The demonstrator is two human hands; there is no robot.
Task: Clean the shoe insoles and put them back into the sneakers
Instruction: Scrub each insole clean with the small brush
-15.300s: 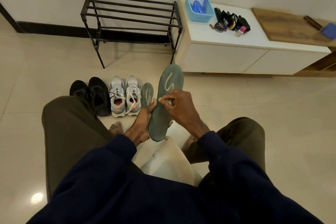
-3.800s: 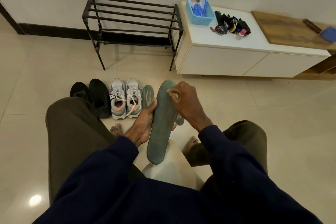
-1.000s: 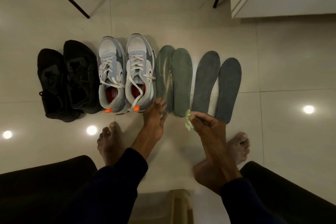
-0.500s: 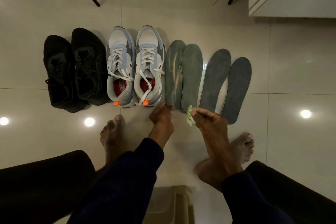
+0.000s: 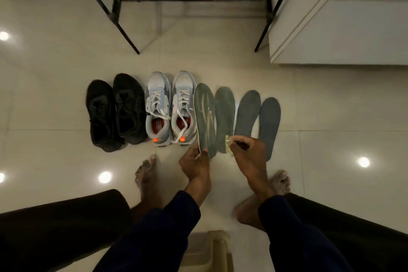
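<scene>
gripping the heel end of a green insole (image 5: 205,117), the left hand (image 5: 195,162) has thumb and fingers curled round it, and the insole's toe points to twelve o'clock. this insole bears pale streaked markings, and its long edge overlaps the side of the right sneaker (image 5: 183,104); i cannot tell whether its toe touches the floor (image 5: 220,51). at three o'clock of the left hand, the right hand (image 5: 247,150) pinches a small pale green wipe (image 5: 227,146) between thumb and fingertips, the other fingers curled in, just over the heel of a second green insole (image 5: 225,115) that lies flat beside the held one. further toward three o'clock lie a grey insole (image 5: 247,112) and an outer grey insole (image 5: 269,126), side by side, toes toward twelve. the left sneaker (image 5: 157,106), grey and white with a red lining, stands touching the right sneaker at its nine o'clock side. a pair of black shoes (image 5: 114,112) stands at nine o'clock of the sneakers. a black shoe rack (image 5: 123,6) stands at twelve o'clock, a white cabinet (image 5: 331,33) at two. bare feet (image 5: 145,174) rest on the tiles near the hands, and a pale stool (image 5: 209,249) shows at six o'clock.
</scene>
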